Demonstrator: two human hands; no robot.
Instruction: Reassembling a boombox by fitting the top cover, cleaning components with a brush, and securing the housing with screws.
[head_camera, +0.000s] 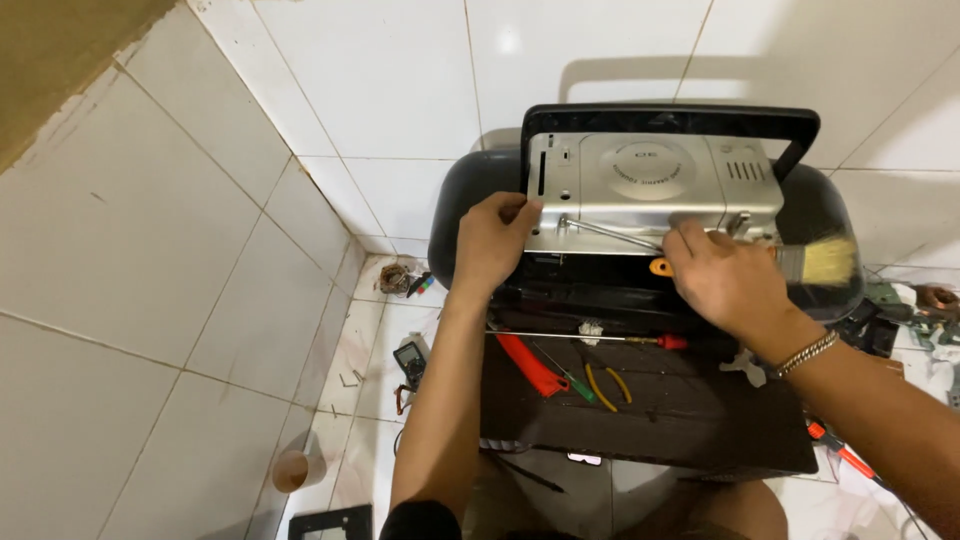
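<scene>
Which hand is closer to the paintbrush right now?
Right. The right hand grips the paintbrush, bristles sticking out to its right. The left hand is across the radio, steadying its left edge.

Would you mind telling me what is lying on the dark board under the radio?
On the dark board lie a red-handled tool, a green screwdriver, yellow-handled pliers and a long thin rod. The radio and right hand hide the board's far edge.

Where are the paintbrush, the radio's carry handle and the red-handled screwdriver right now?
paintbrush (826, 261), head view, on the pale bristles beside the right hand (722, 278).
carry handle (668, 116), head view, on the black top bar.
red-handled screwdriver (672, 342), head view, on the red grip, lying on the dark board.
</scene>
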